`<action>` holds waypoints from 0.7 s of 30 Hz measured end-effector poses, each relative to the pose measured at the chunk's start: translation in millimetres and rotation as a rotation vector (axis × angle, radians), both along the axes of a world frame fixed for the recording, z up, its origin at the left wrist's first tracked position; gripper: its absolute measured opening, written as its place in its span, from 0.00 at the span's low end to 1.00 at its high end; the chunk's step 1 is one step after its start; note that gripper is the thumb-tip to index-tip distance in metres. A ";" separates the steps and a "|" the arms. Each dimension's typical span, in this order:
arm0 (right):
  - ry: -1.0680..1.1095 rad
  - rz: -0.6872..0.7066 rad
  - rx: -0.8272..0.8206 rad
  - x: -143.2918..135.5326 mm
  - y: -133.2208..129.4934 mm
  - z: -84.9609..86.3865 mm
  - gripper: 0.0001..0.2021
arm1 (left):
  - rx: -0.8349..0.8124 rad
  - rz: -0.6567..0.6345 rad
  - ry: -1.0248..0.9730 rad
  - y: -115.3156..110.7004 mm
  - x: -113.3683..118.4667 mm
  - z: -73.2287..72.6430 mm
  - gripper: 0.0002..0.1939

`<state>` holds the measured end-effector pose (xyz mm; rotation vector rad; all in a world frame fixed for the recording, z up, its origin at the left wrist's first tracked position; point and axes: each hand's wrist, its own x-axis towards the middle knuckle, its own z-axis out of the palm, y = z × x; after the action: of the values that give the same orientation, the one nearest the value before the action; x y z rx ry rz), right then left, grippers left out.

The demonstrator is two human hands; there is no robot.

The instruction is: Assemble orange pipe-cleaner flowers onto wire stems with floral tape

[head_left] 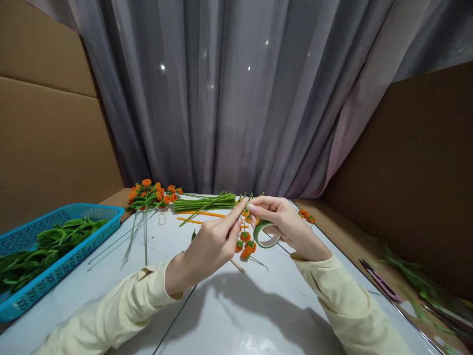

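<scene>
Left hand: the left hand (209,246) is raised over the table, index finger stretched toward the right fingertips; whether it grips anything is hidden.
Right hand: the right hand (286,222) has thumb and index finger pinched together beside the left index tip (any thin strand between them is too small to make out), its lower fingers closed on the tape.
Tape: a roll of green tape (256,234), just below the right thumb.
Orange flowers: a small cluster (246,245) shows below the 2 hands; a larger bunch (150,194) lies at the table's far left.
Green stems: a bundle (205,202) beyond the left hand, with orange strips (210,214) just nearer.
Basket: a blue basket (68,264) at the left, holding green leaves (70,236).
Scissors: 1 pink-handled pair (388,290) at the right edge.
</scene>
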<state>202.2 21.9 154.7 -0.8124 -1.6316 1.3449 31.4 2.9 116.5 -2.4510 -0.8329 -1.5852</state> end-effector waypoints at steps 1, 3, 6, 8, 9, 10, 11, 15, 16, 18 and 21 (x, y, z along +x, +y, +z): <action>-0.003 -0.002 -0.001 0.1 0.0 -0.2 0.13 | 0.019 -0.001 0.002 0.7 0.0 -0.3 0.22; -0.014 -0.012 -0.005 0.2 0.1 -0.6 0.14 | 0.046 -0.006 -0.002 2.2 -0.1 -1.3 0.20; -0.023 -0.030 -0.009 -0.3 -0.2 -0.6 0.15 | 0.042 -0.016 -0.026 3.8 -0.4 -2.7 0.19; -0.020 -0.026 -0.013 -0.5 -0.2 -0.6 0.16 | 0.003 -0.036 -0.045 3.7 -0.7 -2.7 0.19; -0.018 -0.023 -0.014 -0.5 0.0 -0.7 0.16 | -0.033 -0.052 -0.056 3.2 -0.8 -2.2 0.19; -0.017 -0.022 -0.015 -0.3 0.4 -0.9 0.16 | -0.084 -0.076 -0.067 2.7 -0.9 -1.3 0.19; -0.017 -0.020 -0.017 0.1 0.9 -1.2 0.16 | -0.149 -0.105 -0.080 2.0 -0.9 -0.1 0.20; -0.026 0.002 -0.027 2.0 4.2 -3.8 0.17 | -0.476 -0.236 -0.140 0.2 -1.1 4.9 0.22; -0.029 0.007 -0.026 2.3 5.0 -4.4 0.16 | -0.549 -0.266 -0.160 0.2 -1.1 5.6 0.22; -0.032 0.011 -0.022 2.5 6.0 -5.2 0.16 | -0.663 -0.310 -0.204 0.8 -1.0 6.1 0.23; -0.019 0.018 -0.025 2.2 6.5 -5.6 0.15 | -0.728 -0.340 -0.251 1.6 -0.6 5.3 0.24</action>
<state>204.4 28.4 149.2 -0.8296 -1.6434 1.3762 30.8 4.5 121.7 -3.0492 -1.2751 -2.0125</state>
